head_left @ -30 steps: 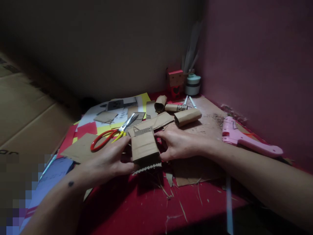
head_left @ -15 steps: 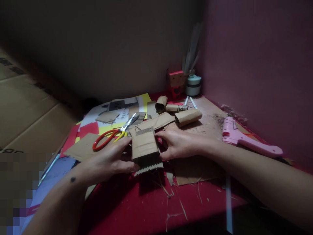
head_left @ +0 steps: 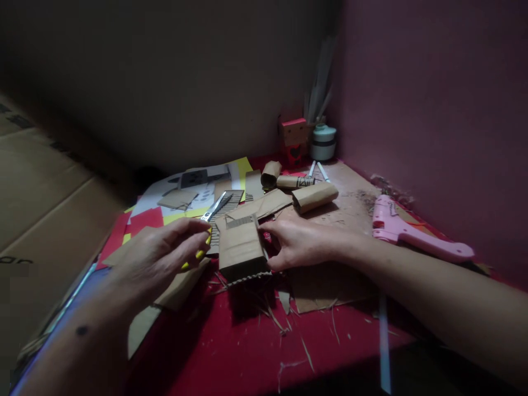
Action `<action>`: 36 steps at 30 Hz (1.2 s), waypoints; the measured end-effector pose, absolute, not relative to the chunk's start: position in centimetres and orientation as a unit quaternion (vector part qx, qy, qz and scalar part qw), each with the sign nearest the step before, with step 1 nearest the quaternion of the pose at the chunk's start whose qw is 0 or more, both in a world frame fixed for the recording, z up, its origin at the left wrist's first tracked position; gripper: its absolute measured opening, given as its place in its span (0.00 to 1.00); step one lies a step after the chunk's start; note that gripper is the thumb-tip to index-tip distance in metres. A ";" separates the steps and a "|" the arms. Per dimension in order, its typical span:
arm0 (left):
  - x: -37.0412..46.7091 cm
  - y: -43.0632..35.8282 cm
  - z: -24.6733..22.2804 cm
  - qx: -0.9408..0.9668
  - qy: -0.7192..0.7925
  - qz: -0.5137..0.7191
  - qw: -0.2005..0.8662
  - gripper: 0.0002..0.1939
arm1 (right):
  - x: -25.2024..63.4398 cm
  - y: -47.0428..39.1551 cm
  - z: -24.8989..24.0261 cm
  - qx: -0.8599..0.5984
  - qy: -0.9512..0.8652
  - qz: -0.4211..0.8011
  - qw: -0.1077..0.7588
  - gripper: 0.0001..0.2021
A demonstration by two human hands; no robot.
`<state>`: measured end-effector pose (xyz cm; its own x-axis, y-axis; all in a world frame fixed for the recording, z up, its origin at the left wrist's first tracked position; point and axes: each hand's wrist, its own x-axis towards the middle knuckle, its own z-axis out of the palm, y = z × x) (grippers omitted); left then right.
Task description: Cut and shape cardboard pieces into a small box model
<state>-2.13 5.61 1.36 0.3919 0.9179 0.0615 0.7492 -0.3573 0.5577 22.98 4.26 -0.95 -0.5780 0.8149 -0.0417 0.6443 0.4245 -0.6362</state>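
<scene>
Right hand (head_left: 295, 242) holds a small cardboard box (head_left: 241, 245) by its right side, thumb near the front corner and fingers farther back, tips partly hidden. The box sits between the two hands, its dark open end towards the person. Left hand (head_left: 165, 250), apart from the box, has its fingers curled over the handles of the scissors (head_left: 214, 208); whether they grip cannot be told. Yellow handle shows below those fingertips, and the blades point away beyond them.

Just past the hands, a striped piece of cardboard (head_left: 234, 202) lies under the blades, with a long cardboard strip (head_left: 266, 204) beside it. Beyond the right hand are a thick cardboard roll (head_left: 317, 196), a short wide tube (head_left: 271, 174) and two white sticks (head_left: 323, 172). Right of that hand, past the forearm, lies a pink glue gun (head_left: 424, 235). Beyond the left hand are red paper (head_left: 146, 219) and a white sheet (head_left: 159, 190). Farthest from the hands stand a box-headed figure (head_left: 293, 135) and a pale blue jar (head_left: 323, 148). Nearer than the hands, scraps litter the red table (head_left: 218, 352).
</scene>
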 end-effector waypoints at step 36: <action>2.8 4.5 -0.5 0.904 0.381 0.125 0.145 0.18 | 23.1 4.4 -2.5 -0.403 -0.858 0.257 0.186 0.13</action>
<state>2.78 4.54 -0.51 0.6784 0.7255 0.1161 0.6527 -0.6676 0.3582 23.07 4.45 -2.49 -0.6057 0.7876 0.1127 0.5961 0.5431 -0.5913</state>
